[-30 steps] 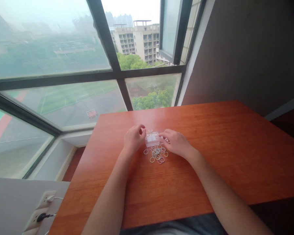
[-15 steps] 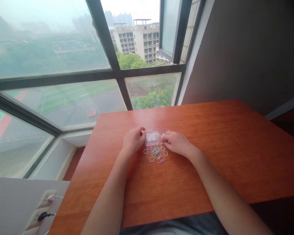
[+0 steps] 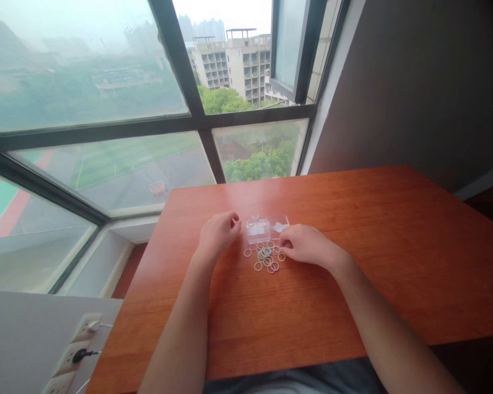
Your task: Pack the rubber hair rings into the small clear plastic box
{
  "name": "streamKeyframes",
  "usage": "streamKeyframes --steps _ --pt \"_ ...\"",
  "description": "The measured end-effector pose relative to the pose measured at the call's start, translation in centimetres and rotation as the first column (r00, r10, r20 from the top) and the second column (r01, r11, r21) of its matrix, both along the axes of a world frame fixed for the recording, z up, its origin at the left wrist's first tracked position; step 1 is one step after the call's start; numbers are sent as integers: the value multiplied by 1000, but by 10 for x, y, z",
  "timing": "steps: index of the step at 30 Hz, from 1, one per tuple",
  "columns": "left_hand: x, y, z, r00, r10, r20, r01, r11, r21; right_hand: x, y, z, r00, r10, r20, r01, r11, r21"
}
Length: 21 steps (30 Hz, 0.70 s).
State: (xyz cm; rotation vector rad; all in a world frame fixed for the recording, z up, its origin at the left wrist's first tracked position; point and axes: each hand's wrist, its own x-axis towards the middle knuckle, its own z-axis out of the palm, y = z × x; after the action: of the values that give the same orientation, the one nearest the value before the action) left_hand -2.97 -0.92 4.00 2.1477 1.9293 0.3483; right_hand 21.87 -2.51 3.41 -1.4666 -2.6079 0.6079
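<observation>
A small clear plastic box (image 3: 258,236) stands on the table, with a pale ring (image 3: 251,223) inside at its back left. Its transparent lid (image 3: 280,223) lies open on the right, with a white patch on it. In front of the box is a loose pile of thin pastel rings (image 3: 265,255), some overlapping. My left hand (image 3: 219,235), fingers curled to the thumb, is just left of the box and apart from it. My right hand (image 3: 308,244) is closed at the right edge of the ring pile, below the lid. Whatever either set of fingertips holds is hidden.
The reddish-brown wooden table (image 3: 353,295) spreads around both arms. Beyond its far edge are dark-framed windows (image 3: 254,117), and a grey wall rises at the right. Wall sockets (image 3: 72,353) with plugged cables sit at the lower left.
My right hand has come away from the lid, moving right and toward me to the rings' edge. My left hand has drawn slightly left from the box. The view has shifted a little.
</observation>
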Motion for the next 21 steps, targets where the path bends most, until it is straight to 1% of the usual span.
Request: streamKeyframes --steps 3,6,9,13,18,21 --pt "-6 -3 6 997 -57 -50 53 996 -65 -1 -3 1 999 9 43 -7 998 -56" --pt "-8 -8 9 990 -123 -71 114 986 -123 -2 -4 2 998 9 60 -5 998 -63" --pt "-6 -12 11 980 -183 -74 167 970 -178 -2 -4 2 997 0 80 4 999 -54" --pt "1 -19 15 974 -211 -81 183 947 -264 -1 -4 0 996 -10 86 10 1000 -1" --pt "13 -28 20 962 -273 -35 250 922 -296 -1 -3 -3 996 -8 88 6 1000 18" --pt "23 -34 21 940 -337 -57 303 900 -314 -1 -2 -4 998 4 63 -5 1000 24"
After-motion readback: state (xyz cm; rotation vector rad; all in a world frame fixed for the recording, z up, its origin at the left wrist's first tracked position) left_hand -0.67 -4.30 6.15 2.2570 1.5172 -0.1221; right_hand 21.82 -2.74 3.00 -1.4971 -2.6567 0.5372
